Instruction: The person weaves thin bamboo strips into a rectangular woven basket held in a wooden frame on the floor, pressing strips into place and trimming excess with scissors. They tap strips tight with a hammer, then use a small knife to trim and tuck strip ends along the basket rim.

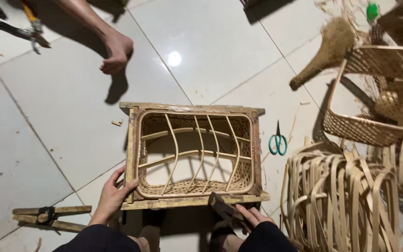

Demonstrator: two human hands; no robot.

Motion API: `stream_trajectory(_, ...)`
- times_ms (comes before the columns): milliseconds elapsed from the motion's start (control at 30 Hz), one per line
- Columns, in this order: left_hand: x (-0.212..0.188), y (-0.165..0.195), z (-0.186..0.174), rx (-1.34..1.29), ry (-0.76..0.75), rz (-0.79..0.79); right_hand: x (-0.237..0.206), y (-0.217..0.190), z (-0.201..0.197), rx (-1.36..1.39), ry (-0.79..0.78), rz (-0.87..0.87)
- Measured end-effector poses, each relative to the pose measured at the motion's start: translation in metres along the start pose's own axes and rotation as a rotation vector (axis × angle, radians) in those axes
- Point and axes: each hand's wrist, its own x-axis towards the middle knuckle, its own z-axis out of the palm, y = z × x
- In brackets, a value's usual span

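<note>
A rectangular woven cane basket [194, 186] sits inside a worn wooden frame [192, 109] on the tiled floor, with several bent cane ribs arching across its open top. My left hand [113, 193] presses on the frame's near left corner, fingers spread against the basket's rim. My right hand [253, 217] grips a dark wooden tool [222, 206] at the frame's near right edge. Dark sleeves cover both of my wrists.
Another person's bare foot [115, 51] rests on the floor at the far left, beside pliers [22, 32]. Green-handled scissors [278, 142] lie right of the frame. A finished woven basket [374, 126], cane strip bundles [341, 196] and a wooden clamp [47, 217] surround me.
</note>
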Motion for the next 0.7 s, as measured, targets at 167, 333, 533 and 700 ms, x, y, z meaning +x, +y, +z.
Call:
stream_trajectory(167,0.0,0.002,-0.005,0.046,0.002,-0.043,0.011,-0.058,-0.02,-0.277,0.207,-0.591)
stream_trajectory(333,0.006,0.009,-0.008,0.206,0.025,-0.117,0.031,-0.121,-0.028,-0.319,0.23,-0.813)
stream_trajectory(533,0.011,0.0,-0.016,0.292,0.043,-0.048,0.056,-0.176,-0.029,-0.481,0.089,-0.676)
stream_trajectory(700,0.015,-0.01,-0.017,0.399,0.025,0.062,0.066,-0.171,-0.026,-0.416,0.179,-0.797)
